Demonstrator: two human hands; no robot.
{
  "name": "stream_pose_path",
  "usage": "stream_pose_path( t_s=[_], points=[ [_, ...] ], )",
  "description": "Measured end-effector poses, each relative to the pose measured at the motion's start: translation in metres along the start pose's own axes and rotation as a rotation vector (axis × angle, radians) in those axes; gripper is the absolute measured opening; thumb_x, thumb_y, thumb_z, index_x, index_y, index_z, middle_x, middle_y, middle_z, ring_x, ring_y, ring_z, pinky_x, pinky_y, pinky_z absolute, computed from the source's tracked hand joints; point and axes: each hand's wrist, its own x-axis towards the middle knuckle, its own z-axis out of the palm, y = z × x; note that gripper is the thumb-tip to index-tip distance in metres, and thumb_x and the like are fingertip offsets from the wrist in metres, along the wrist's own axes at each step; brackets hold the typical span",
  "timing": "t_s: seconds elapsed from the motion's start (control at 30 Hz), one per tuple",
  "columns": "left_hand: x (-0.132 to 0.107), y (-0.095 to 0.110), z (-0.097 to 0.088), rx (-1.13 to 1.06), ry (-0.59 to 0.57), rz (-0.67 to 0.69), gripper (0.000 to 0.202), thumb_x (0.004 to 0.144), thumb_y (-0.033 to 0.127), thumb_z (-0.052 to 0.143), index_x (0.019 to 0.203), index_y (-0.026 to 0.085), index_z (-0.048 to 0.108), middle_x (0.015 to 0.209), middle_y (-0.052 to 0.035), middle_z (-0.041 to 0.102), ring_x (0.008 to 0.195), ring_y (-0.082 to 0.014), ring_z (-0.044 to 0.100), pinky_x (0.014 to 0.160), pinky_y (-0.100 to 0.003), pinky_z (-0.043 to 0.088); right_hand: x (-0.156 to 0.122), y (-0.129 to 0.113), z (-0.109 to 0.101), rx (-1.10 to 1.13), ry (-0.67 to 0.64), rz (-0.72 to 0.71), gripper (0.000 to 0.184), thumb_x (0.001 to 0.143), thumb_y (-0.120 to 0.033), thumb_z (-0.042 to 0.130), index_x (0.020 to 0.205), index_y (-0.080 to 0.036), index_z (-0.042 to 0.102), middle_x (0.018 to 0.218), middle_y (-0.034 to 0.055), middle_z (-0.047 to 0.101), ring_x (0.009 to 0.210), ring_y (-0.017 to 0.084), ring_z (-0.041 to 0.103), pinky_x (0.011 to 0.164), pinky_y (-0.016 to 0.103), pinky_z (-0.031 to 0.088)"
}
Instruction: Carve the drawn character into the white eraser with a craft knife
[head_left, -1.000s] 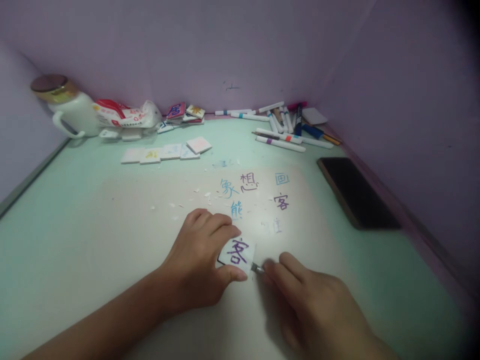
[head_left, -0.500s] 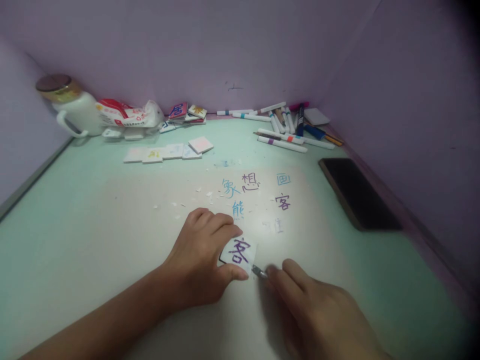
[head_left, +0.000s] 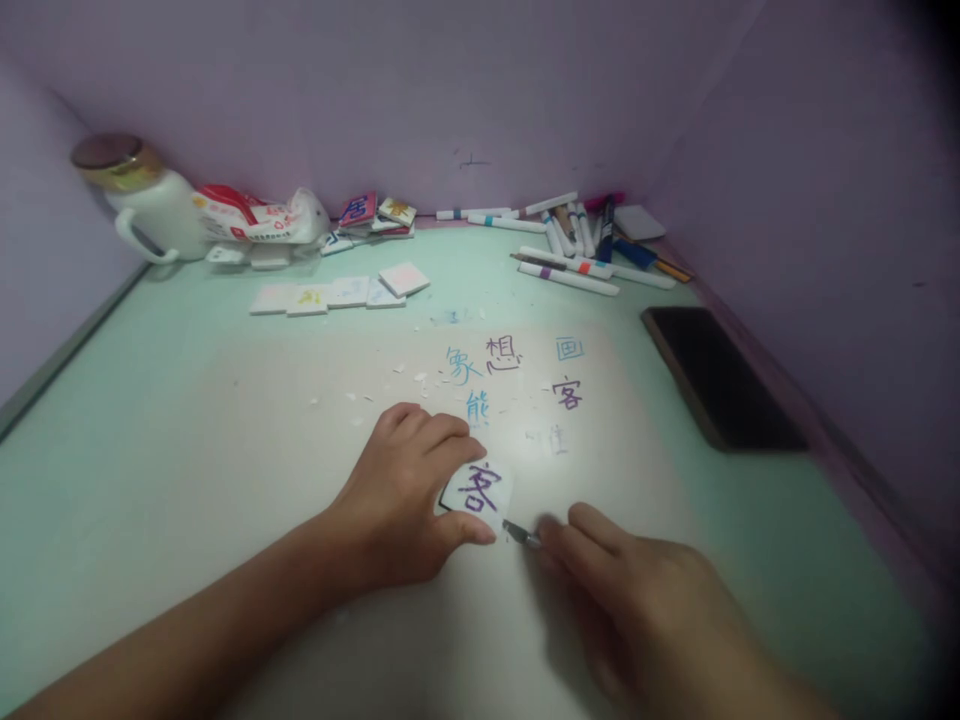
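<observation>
Pale green desk (head_left: 150,420) with scribbled characters (head_left: 502,355), boxed by lilac walls (head_left: 465,80).

- I read this as a home study or craft corner: a pale green desk (head_left: 150,420) boxed in by lilac walls (head_left: 480,90).
- I see marker pens (head_left: 570,250), small character tiles (head_left: 337,295), a white jug (head_left: 150,215) and a dark tablet (head_left: 720,375).
</observation>
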Motion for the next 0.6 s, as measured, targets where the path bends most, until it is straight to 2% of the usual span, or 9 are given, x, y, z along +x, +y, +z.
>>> stream_pose_path(
  t_s=[0.13, 0.23, 0.37, 0.4, 0.43, 0.5, 0.53, 0.57, 0.6],
  points=[
    [0.001, -0.003, -0.001, -0.013, -0.016, 0.027, 0.045, 0.07, 0.043, 0.077, 0.103, 0.014, 0.062, 0.104, -0.0098, 0.063, 0.089, -0.026, 0.054, 0.094, -0.05, 0.035, 0.009, 0.008, -0.029, 0.403, -0.306, 0.163, 0.025, 0.087, -0.014, 0.045, 0.068, -0.023, 0.059, 0.067, -0.0031, 0.062, 0.055, 0.009, 0.057, 0.051, 0.02, 0.039],
    [0.0, -0.006, -0.001, -0.041, -0.018, 0.056, 0.044, 0.072, 0.039, 0.076, 0.105, 0.013, 0.062, 0.105, -0.0116, 0.062, 0.093, -0.0277, 0.053, 0.094, -0.05, 0.035, 0.017, 0.016, -0.046, 0.557, -0.296, 0.283, 0.023, 0.088, -0.028, 0.053, 0.068, -0.023, 0.063, 0.061, -0.0016, 0.059, 0.054, 0.011, 0.054, 0.048, 0.02, 0.039],
    [-0.004, -0.008, 0.0, -0.105, 0.041, 0.091, 0.037, 0.082, 0.037, 0.066, 0.11, 0.014, 0.058, 0.109, -0.012, 0.059, 0.101, -0.0276, 0.052, 0.096, -0.046, 0.037, 0.023, 0.018, -0.047, 0.855, -0.141, 0.667, 0.035, 0.079, -0.055, 0.063, 0.075, -0.02, 0.061, 0.058, -0.0019, 0.055, 0.047, 0.008, 0.042, 0.041, 0.019, 0.03],
    [-0.004, -0.009, 0.0, -0.123, 0.073, 0.098, 0.037, 0.084, 0.04, 0.063, 0.11, 0.015, 0.056, 0.109, -0.0122, 0.058, 0.102, -0.0273, 0.052, 0.095, -0.045, 0.039, 0.023, 0.017, -0.044, 0.965, -0.1, 0.757, 0.04, 0.074, -0.06, 0.066, 0.079, -0.021, 0.06, 0.061, -0.0025, 0.056, 0.045, 0.006, 0.036, 0.039, 0.018, 0.025],
    [-0.004, -0.009, 0.0, -0.135, 0.111, 0.116, 0.038, 0.086, 0.043, 0.061, 0.111, 0.014, 0.055, 0.108, -0.0125, 0.058, 0.102, -0.0271, 0.052, 0.095, -0.045, 0.04, 0.023, 0.015, -0.04, 1.07, -0.076, 0.813, 0.047, 0.068, -0.062, 0.071, 0.087, -0.021, 0.061, 0.073, -0.0011, 0.062, 0.044, 0.003, 0.032, 0.038, 0.017, 0.021],
    [-0.004, -0.008, -0.001, -0.137, 0.194, 0.183, 0.041, 0.088, 0.047, 0.057, 0.111, 0.013, 0.054, 0.104, -0.0134, 0.058, 0.102, -0.0267, 0.053, 0.095, -0.045, 0.04, 0.024, 0.011, -0.031, 1.231, -0.134, 0.874, 0.055, 0.065, -0.06, 0.075, 0.103, -0.023, 0.062, 0.095, 0.0036, 0.068, 0.042, 0.0, 0.03, 0.036, 0.017, 0.017],
    [-0.003, -0.008, -0.001, -0.131, 0.224, 0.226, 0.041, 0.089, 0.047, 0.055, 0.111, 0.012, 0.053, 0.103, -0.0139, 0.058, 0.102, -0.0264, 0.053, 0.096, -0.046, 0.04, 0.025, 0.008, -0.027, 1.28, -0.186, 0.874, 0.055, 0.066, -0.06, 0.074, 0.104, -0.022, 0.063, 0.089, 0.003, 0.068, 0.04, 0.0, 0.03, 0.036, 0.017, 0.016],
    [-0.002, -0.008, -0.002, -0.123, 0.243, 0.267, 0.041, 0.091, 0.046, 0.054, 0.112, 0.011, 0.053, 0.102, -0.0143, 0.058, 0.101, -0.0261, 0.054, 0.096, -0.047, 0.039, 0.027, 0.006, -0.022, 1.306, -0.249, 0.869, 0.054, 0.066, -0.061, 0.073, 0.1, -0.02, 0.065, 0.072, -0.0002, 0.065, 0.038, 0.001, 0.028, 0.035, 0.017, 0.015],
    [-0.001, -0.008, -0.002, -0.117, 0.255, 0.302, 0.04, 0.092, 0.045, 0.053, 0.112, 0.011, 0.052, 0.101, -0.0145, 0.058, 0.1, -0.0257, 0.054, 0.095, -0.047, 0.04, 0.029, 0.004, -0.018, 1.309, -0.3, 0.852, 0.052, 0.066, -0.062, 0.071, 0.091, -0.017, 0.066, 0.054, -0.0049, 0.055, 0.035, 0.001, 0.025, 0.035, 0.018, 0.014]
  ],
)
